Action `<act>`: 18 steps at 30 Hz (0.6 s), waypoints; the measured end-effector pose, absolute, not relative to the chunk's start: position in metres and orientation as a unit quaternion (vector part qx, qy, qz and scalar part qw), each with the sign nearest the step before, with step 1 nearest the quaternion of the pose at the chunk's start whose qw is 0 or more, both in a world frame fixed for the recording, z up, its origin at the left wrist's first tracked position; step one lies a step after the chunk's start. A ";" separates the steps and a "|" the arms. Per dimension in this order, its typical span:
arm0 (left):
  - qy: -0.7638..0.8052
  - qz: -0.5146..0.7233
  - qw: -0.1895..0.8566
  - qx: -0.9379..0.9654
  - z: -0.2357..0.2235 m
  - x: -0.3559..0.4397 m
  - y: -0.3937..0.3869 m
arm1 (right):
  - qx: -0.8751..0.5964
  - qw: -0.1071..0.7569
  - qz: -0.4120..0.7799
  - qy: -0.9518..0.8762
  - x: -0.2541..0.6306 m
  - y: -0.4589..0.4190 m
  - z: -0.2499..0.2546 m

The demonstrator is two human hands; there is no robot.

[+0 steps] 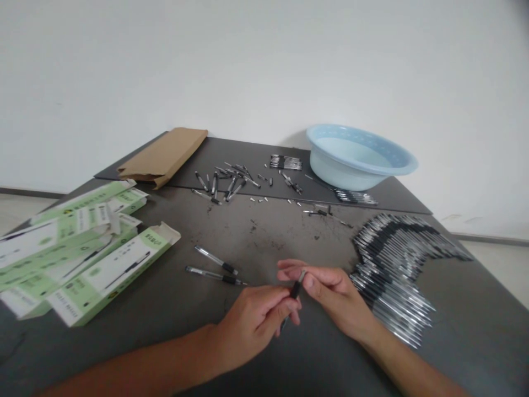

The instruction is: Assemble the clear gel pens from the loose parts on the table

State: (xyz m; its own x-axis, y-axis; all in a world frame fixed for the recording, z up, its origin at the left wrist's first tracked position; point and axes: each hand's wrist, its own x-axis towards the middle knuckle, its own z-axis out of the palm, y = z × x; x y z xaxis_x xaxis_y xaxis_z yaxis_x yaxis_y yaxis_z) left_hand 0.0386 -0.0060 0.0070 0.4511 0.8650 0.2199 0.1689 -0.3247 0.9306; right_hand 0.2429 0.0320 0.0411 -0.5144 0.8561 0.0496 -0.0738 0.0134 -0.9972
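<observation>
Though slim, plastic pen (296,289) in left hand (260,317)

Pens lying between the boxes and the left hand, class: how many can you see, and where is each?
2. One pen lies farther from the person; the other pen lies nearer, tip towards the left hand, which may hide more.

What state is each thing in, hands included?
Clear plastic pen with black grip: held, tilted
Left hand: closed on that pen
Right hand: at pen's upper end
Nearest green-and-white cardboard box: lying down, flap open
Brown paper packet: lying flat
Light-blue round plastic basin: upright
Curved spread of black-gripped pens: side by side
Two loose pens: lying apart
</observation>
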 end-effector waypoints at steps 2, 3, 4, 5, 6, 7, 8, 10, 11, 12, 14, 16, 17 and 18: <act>0.359 0.377 0.462 0.718 0.005 0.038 -0.006 | -0.335 0.381 0.602 -0.617 0.244 0.034 0.041; 0.359 0.375 0.464 0.717 0.005 0.038 -0.006 | -0.342 0.388 0.589 -0.621 0.244 0.034 0.040; 0.360 0.373 0.467 0.716 0.004 0.037 -0.005 | -0.349 0.395 0.578 -0.623 0.244 0.035 0.040; 0.361 0.371 0.469 0.715 0.004 0.037 -0.005 | -0.353 0.400 0.569 -0.626 0.244 0.035 0.040; 0.362 0.370 0.470 0.714 0.003 0.037 -0.005 | -0.355 0.403 0.563 -0.628 0.244 0.035 0.041; 0.363 0.369 0.471 0.714 0.003 0.037 -0.005 | -0.354 0.408 0.559 -0.630 0.244 0.035 0.041; 0.364 0.369 0.471 0.714 0.003 0.037 -0.005 | -0.353 0.410 0.557 -0.630 0.244 0.034 0.041; 0.363 0.369 0.473 0.713 0.003 0.038 -0.005 | -0.352 0.408 0.560 -0.629 0.244 0.033 0.041; 0.362 0.369 0.473 0.714 0.003 0.038 -0.005 | -0.351 0.404 0.564 -0.629 0.244 0.033 0.041; 0.360 0.369 0.475 0.714 0.003 0.039 -0.005 | -0.349 0.400 0.567 -0.630 0.244 0.032 0.041; 0.359 0.368 0.477 0.713 0.003 0.039 -0.005 | -0.346 0.393 0.566 -0.637 0.245 0.032 0.039; 0.360 0.369 0.478 0.711 0.002 0.039 -0.004 | -0.347 0.394 0.548 -0.651 0.245 0.033 0.039; 0.362 0.369 0.478 0.710 0.002 0.040 -0.004 | -0.349 0.397 0.536 -0.658 0.246 0.033 0.040; 0.363 0.370 0.477 0.710 0.001 0.040 -0.004 | -0.350 0.400 0.524 -0.665 0.246 0.034 0.041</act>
State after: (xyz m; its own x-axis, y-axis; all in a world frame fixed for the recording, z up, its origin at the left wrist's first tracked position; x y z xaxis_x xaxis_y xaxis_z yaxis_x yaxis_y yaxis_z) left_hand 0.0396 -0.0042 0.0014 0.4625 0.8682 0.1797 0.1611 -0.2816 0.9459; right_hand 0.2461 0.0338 0.0407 -0.4346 0.8855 0.1642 0.0466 0.2042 -0.9778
